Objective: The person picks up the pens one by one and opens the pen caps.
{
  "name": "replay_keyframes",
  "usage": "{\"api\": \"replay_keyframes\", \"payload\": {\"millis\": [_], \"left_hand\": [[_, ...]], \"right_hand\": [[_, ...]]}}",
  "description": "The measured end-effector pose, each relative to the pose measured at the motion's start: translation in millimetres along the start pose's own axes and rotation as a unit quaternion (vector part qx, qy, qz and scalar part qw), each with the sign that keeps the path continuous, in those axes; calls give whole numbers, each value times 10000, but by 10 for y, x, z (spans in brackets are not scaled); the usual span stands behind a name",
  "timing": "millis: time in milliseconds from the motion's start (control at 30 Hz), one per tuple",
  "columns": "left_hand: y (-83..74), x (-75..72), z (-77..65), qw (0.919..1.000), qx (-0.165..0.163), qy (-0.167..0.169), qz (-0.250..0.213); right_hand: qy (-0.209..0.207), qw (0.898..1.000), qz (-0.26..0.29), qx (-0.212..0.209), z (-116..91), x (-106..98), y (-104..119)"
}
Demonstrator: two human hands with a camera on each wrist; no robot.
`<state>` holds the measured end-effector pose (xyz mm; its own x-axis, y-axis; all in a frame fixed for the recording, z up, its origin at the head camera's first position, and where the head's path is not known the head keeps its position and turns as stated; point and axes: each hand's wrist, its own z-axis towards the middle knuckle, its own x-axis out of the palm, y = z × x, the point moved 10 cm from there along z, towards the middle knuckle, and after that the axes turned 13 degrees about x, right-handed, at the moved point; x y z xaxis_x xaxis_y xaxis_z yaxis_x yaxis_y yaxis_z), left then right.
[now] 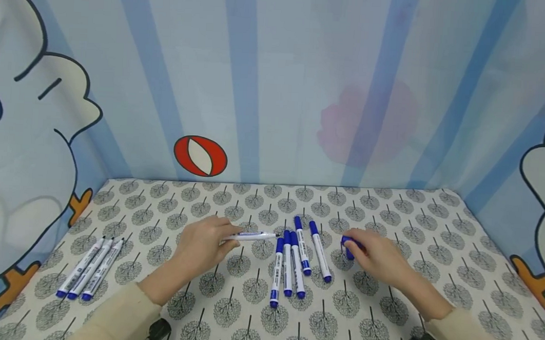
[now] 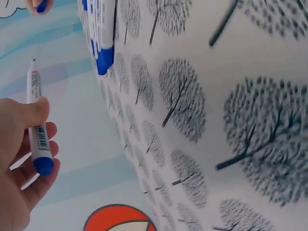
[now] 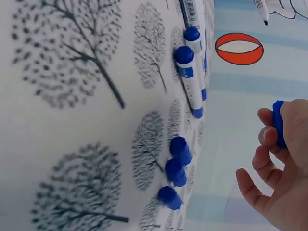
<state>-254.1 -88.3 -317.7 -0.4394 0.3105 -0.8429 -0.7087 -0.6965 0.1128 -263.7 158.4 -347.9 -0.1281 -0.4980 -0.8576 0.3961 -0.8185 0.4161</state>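
Note:
My left hand [image 1: 204, 241] grips an uncapped white marker [image 1: 254, 236] near its blue end, thumb on top, with the dark tip pointing right. My right hand [image 1: 381, 255] pinches a blue marker cap [image 3: 277, 124] between thumb and fingers, apart from the marker. Below that hand, the right wrist view shows three loose blue caps [image 3: 176, 172] in a row on the cloth. Between the hands lie several capped markers [image 1: 277, 275], white with blue caps. In the left wrist view, the held marker [image 2: 35, 91] shows its bare tip.
Three uncapped markers [image 1: 90, 268] lie side by side at the left of the table. A tree-patterned cloth [image 1: 250, 333] covers the table. Behind it hangs a blue striped curtain [image 1: 284, 114] with cartoon prints.

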Motion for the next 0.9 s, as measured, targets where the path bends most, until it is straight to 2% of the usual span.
{"api": "replay_keyframes", "payload": {"millis": [167,467,567,733,900], "left_hand": [[98,-52,-18,9997,-62,237,-50],[238,30,-127,9932,-800,845,16],[271,45,-158,9913,-950,908,-32],[304,23,-185,9912,-1004,868,-23],[370,11,-239,9885,-1120,1012,11]], "right_hand": [[-87,9999,-63,5,47,-75,-40],[-179,9991,-314,210,10,-85,-54],[-252,9986,-424,170,-4,-97,-51],[-364,9983,-456,76,-26,-136,-42],[-430,9978,-498,115,-41,-161,-80]]}}
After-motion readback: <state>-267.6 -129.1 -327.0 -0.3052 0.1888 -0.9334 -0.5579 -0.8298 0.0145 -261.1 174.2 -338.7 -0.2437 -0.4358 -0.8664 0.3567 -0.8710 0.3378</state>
